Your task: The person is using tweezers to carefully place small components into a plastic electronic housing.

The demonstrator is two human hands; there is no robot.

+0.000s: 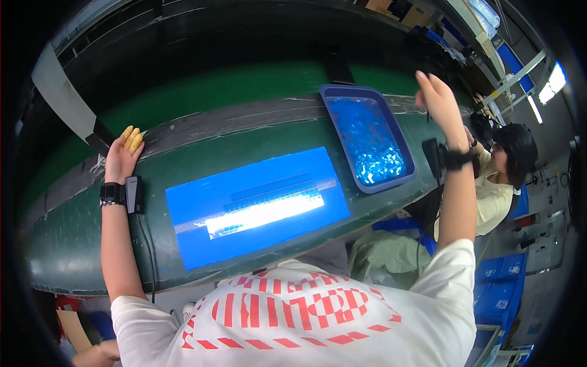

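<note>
My left hand (124, 158) lies palm up at the far left of the green table, its fingers stretched out and holding nothing. Yellow finger covers (131, 139) sit on several of its fingertips. My right hand (439, 105) is raised beyond the right end of the table with its fingers curled in; whatever they hold, if anything, is hidden. Nearest to it stands a blue-purple tray (411, 166) with many small shiny blue pieces (379, 160) inside. Between my hands lies a flat blue board (189, 244) bearing rows of small glossy rectangular pieces (266, 211).
Black wrist straps with dark boxes (134, 194) are on both my wrists, and a cable (150, 257) trails from the left one. A person in a dark cap (515, 153) is at the right. A grey-green bag (388, 257) hangs below the table's near edge. Blue bins (498, 281) stand farther right.
</note>
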